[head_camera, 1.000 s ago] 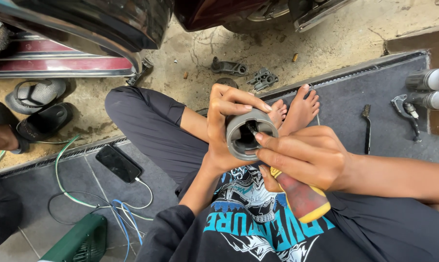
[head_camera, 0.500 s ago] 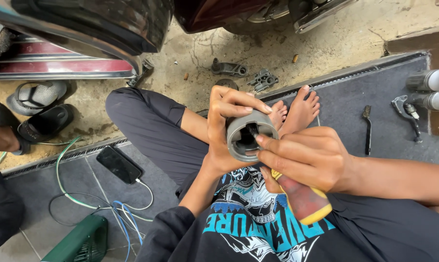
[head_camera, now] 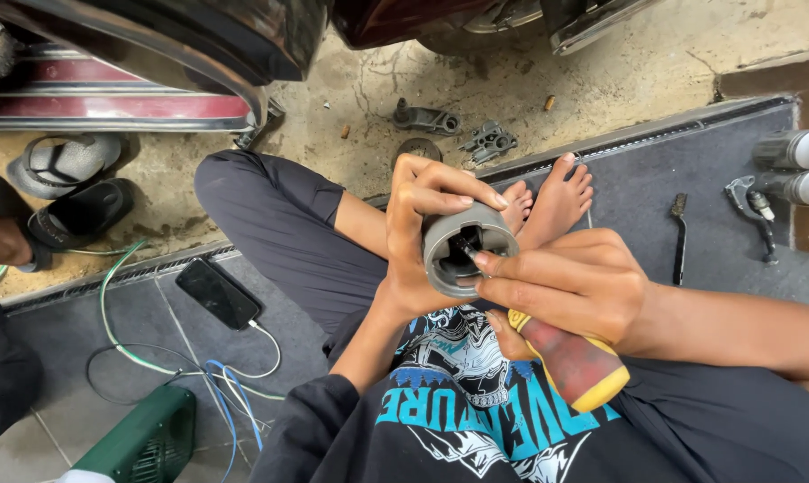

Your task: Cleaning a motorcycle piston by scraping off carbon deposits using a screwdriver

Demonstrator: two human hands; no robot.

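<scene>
Over crossed legs, left hand [head_camera: 415,241] grips cylinder [head_camera: 467,246], screwdriver [head_camera: 570,362] inside

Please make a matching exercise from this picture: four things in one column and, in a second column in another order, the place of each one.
Things:
1. grey metal cylinder
2. screwdriver with red and yellow handle
3. black phone
4. wire brush

Places:
A. on the grey mat, right of the bare feet
B. in the right hand
C. on the floor, plugged into a white cable
D. in the left hand

Pairs: 1-D, 2-B, 3-C, 4-A
</scene>
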